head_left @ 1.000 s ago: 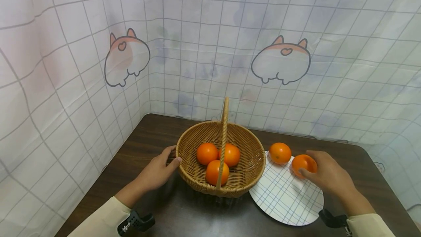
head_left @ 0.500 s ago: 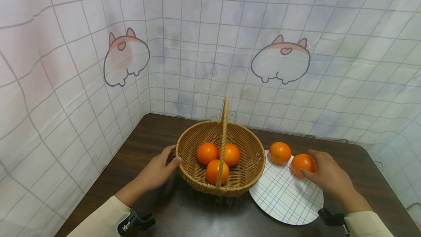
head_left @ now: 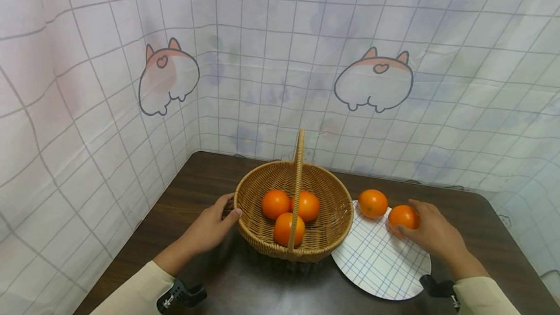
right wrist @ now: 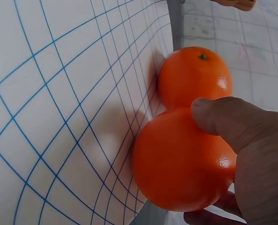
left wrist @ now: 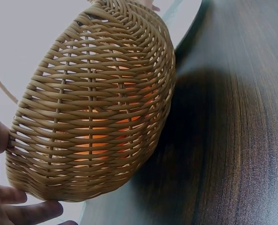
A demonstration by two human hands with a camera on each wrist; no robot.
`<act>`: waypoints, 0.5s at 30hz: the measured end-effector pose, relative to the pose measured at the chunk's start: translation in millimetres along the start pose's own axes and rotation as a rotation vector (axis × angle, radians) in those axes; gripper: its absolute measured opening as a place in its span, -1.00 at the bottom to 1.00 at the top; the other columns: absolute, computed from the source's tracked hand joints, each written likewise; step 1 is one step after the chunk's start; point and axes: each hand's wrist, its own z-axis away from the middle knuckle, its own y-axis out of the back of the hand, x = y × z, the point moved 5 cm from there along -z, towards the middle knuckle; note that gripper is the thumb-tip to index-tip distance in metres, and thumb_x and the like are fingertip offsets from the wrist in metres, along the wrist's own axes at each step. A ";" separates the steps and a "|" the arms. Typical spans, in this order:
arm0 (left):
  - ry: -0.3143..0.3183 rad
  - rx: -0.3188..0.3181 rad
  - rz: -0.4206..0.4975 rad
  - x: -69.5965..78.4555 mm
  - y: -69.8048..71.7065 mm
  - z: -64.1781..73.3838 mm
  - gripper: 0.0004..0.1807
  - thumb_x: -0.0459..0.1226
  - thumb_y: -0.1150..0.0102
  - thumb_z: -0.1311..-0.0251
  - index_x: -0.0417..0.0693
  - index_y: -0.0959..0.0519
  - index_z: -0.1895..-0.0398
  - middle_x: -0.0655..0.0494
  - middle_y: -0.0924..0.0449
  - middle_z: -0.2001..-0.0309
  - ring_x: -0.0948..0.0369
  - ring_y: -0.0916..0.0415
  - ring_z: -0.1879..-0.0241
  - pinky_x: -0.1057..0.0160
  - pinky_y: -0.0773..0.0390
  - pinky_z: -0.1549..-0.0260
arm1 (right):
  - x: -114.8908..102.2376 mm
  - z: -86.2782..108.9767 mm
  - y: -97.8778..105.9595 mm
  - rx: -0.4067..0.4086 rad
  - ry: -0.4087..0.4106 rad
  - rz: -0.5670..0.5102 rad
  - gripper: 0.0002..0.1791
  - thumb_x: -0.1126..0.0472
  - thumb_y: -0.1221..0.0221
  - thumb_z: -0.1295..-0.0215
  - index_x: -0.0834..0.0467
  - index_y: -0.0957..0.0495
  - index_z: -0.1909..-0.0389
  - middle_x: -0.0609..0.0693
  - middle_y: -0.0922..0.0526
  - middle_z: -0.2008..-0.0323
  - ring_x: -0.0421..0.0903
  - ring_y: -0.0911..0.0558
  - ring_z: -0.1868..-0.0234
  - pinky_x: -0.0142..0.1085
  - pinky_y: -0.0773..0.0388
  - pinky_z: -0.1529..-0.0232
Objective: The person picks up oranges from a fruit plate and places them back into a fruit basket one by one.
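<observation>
A wicker basket (head_left: 337, 237) with a tall arched handle stands mid-table, holding three oranges, among them the front orange (head_left: 284, 230). My left hand (head_left: 212, 227) holds its left rim, thumb on the edge; in the left wrist view the fingers (left wrist: 33, 213) lie by the woven outer wall. To the right, a round white plate (head_left: 378, 261) with blue grid lines bears two oranges. My right hand (head_left: 437, 232) grips the nearer orange (right wrist: 176, 164) between thumb and fingers, partly hiding it. The other orange (right wrist: 193, 77) sits just beyond, near the plate's far edge.
The dark wood table (head_left: 245, 290) ends at a white gridded curtain (head_left: 271, 72) behind and at the left. The basket's right side overhangs the plate's left edge. Each wrist wears a black strap, like the left strap (head_left: 181, 295).
My right hand and wrist have shifted slightly to the left around the orange, which stays at nearly the same place. The left hand and the basket have not visibly moved.
</observation>
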 end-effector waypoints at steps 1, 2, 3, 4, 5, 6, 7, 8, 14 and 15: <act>-0.003 0.002 -0.001 -0.3 0.1 -0.2 -0.32 0.00 0.03 -0.58 -0.17 -0.14 -0.57 -0.13 -0.43 -0.36 -0.04 -0.44 -0.31 -0.15 -0.47 -0.22 | 0.5 -0.6 -0.9 -0.002 0.000 -0.002 0.08 -0.22 -0.41 -0.19 0.42 -0.20 -0.46 0.54 -0.27 -0.29 0.39 -0.54 -0.06 0.30 -0.56 0.18; -0.006 0.003 -0.002 -0.4 0.2 -0.3 -0.32 0.00 0.03 -0.58 -0.17 -0.14 -0.57 -0.13 -0.43 -0.36 -0.05 -0.44 -0.31 -0.16 -0.47 -0.22 | 1.0 -1.1 -1.9 -0.004 0.000 -0.003 0.08 -0.23 -0.40 -0.18 0.42 -0.20 -0.46 0.55 -0.27 -0.29 0.39 -0.54 -0.07 0.30 -0.56 0.17; -0.008 0.004 -0.003 -0.7 0.2 -0.4 -0.32 0.00 0.03 -0.58 -0.17 -0.14 -0.57 -0.13 -0.44 -0.35 -0.05 -0.44 -0.31 -0.16 -0.47 -0.22 | 1.5 -1.7 -2.8 -0.005 0.000 -0.002 0.09 -0.24 -0.40 -0.18 0.43 -0.20 -0.45 0.55 -0.28 -0.29 0.39 -0.54 -0.07 0.29 -0.56 0.16; -0.011 0.004 -0.005 -0.8 0.2 -0.5 -0.32 0.00 0.03 -0.59 -0.18 -0.14 -0.57 -0.14 -0.44 -0.35 -0.05 -0.44 -0.31 -0.16 -0.47 -0.22 | 2.0 -2.3 -3.8 -0.007 0.000 -0.002 0.10 -0.26 -0.40 -0.18 0.43 -0.20 -0.45 0.55 -0.28 -0.28 0.39 -0.54 -0.06 0.29 -0.56 0.16; -0.011 0.005 -0.005 -0.6 0.3 -0.4 -0.32 0.00 0.03 -0.59 -0.18 -0.14 -0.57 -0.13 -0.44 -0.35 -0.05 -0.44 -0.30 -0.16 -0.47 -0.22 | 2.5 -2.8 -4.7 -0.009 0.000 -0.002 0.11 -0.28 -0.40 -0.17 0.43 -0.20 -0.45 0.55 -0.29 -0.28 0.39 -0.54 -0.07 0.29 -0.56 0.15; -0.013 0.004 -0.003 -0.6 0.3 -0.3 -0.32 0.00 0.03 -0.59 -0.18 -0.14 -0.57 -0.14 -0.44 -0.35 -0.05 -0.44 -0.30 -0.16 -0.47 -0.22 | 2.9 -3.3 -5.4 -0.011 -0.002 -0.002 0.12 -0.29 -0.40 -0.17 0.43 -0.20 -0.45 0.55 -0.30 -0.27 0.39 -0.54 -0.06 0.29 -0.56 0.16; -0.012 0.006 -0.002 -0.7 0.3 -0.4 -0.32 0.00 0.03 -0.59 -0.18 -0.14 -0.57 -0.13 -0.44 -0.35 -0.05 -0.45 -0.30 -0.16 -0.47 -0.22 | 3.2 -3.7 -6.0 -0.013 -0.004 -0.002 0.13 -0.31 -0.39 -0.16 0.43 -0.20 -0.45 0.55 -0.30 -0.27 0.38 -0.54 -0.06 0.29 -0.55 0.16; -0.009 0.006 -0.001 -0.5 0.3 -0.3 -0.32 -0.01 0.03 -0.59 -0.17 -0.14 -0.57 -0.13 -0.44 -0.35 -0.04 -0.45 -0.30 -0.15 -0.47 -0.22 | 3.6 -4.0 -6.6 -0.014 -0.007 -0.002 0.14 -0.32 -0.39 -0.15 0.43 -0.21 -0.44 0.54 -0.30 -0.27 0.38 -0.55 -0.05 0.28 -0.56 0.16; -0.005 0.005 -0.003 0.4 0.3 -0.3 -0.32 -0.01 0.03 -0.59 -0.19 -0.14 -0.56 -0.14 -0.44 -0.35 -0.05 -0.45 -0.30 -0.15 -0.47 -0.22 | 4.0 -4.2 -7.5 -0.013 -0.020 -0.005 0.17 -0.36 -0.40 -0.13 0.43 -0.22 -0.43 0.53 -0.35 -0.22 0.34 -0.58 0.02 0.25 -0.57 0.21; -0.005 0.004 -0.004 0.7 0.2 -0.3 -0.32 -0.01 0.03 -0.58 -0.20 -0.14 -0.56 -0.14 -0.44 -0.35 -0.05 -0.45 -0.30 -0.16 -0.47 -0.22 | 3.9 -3.8 -7.4 -0.010 -0.020 -0.006 0.17 -0.36 -0.40 -0.12 0.43 -0.22 -0.43 0.52 -0.36 -0.21 0.33 -0.58 0.03 0.24 -0.57 0.21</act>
